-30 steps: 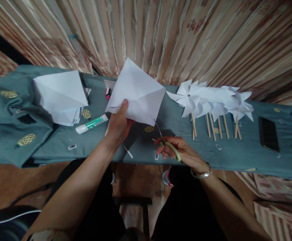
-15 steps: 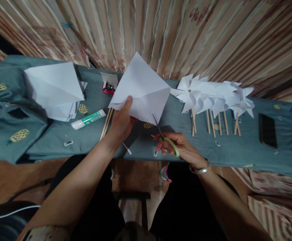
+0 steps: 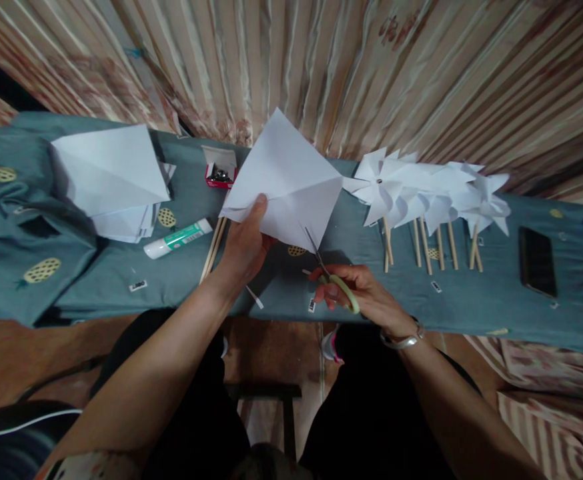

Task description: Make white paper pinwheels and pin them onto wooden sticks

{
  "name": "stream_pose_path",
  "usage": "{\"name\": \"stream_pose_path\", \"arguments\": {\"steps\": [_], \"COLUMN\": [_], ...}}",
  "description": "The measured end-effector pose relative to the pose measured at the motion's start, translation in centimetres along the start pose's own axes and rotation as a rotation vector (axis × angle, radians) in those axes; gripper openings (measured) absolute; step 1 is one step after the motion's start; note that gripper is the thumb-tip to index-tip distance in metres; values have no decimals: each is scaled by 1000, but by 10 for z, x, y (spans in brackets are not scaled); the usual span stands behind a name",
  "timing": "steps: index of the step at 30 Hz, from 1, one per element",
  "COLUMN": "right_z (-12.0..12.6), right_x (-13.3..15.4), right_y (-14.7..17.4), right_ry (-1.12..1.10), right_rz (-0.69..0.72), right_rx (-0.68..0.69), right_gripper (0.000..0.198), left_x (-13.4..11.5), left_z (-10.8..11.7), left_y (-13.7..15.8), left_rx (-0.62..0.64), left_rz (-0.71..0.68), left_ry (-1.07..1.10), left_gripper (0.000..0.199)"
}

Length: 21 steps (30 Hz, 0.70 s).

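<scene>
At the frame's centre, a creased, square sheet of white paper (image 3: pixel 294 180) is pinched in the curled left hand (image 3: pixel 245 243); pale-green-handled metal scissors (image 3: pixel 325 272) are gripped by the half-closed right hand (image 3: pixel 366 293), having been advanced farther over the sheet's lower corner, apparently for cutting.

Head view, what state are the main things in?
White square paper sheet: creased, in the left hand
Green-handled metal scissors: in the right hand, blade at the sheet's lower corner
Red-and-white cardboard box: open, metal pieces inside
White-and-green cylindrical glue stick: lying down
White paper pinwheels: on wooden sticks, overlapping
Black rectangular phone: lying flat
White paper stack: uneven
</scene>
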State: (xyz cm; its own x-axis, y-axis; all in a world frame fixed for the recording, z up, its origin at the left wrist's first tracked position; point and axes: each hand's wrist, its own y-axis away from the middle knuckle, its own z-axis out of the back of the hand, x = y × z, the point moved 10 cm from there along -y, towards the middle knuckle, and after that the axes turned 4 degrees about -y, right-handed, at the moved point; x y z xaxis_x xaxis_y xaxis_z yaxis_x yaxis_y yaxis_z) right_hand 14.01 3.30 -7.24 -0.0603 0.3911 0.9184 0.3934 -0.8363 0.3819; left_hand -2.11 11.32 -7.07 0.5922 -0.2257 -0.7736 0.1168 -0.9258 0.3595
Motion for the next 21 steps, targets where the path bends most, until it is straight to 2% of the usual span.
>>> {"name": "stream_pose_path", "arguments": {"steps": [9, 21], "right_z": [2, 2], "right_x": [-2, -9], "right_y": [-1, -3], "right_ry": [41, -93], "right_rz": [-7, -42], "right_rx": [-6, -29], "right_gripper": [35, 35], "left_x": [-2, -2], "left_z": [2, 4], "left_y": [0, -1], "left_rx": [-14, -7], "left_rz": [6, 0], "left_ry": [20, 17], "left_gripper": [22, 22]}}
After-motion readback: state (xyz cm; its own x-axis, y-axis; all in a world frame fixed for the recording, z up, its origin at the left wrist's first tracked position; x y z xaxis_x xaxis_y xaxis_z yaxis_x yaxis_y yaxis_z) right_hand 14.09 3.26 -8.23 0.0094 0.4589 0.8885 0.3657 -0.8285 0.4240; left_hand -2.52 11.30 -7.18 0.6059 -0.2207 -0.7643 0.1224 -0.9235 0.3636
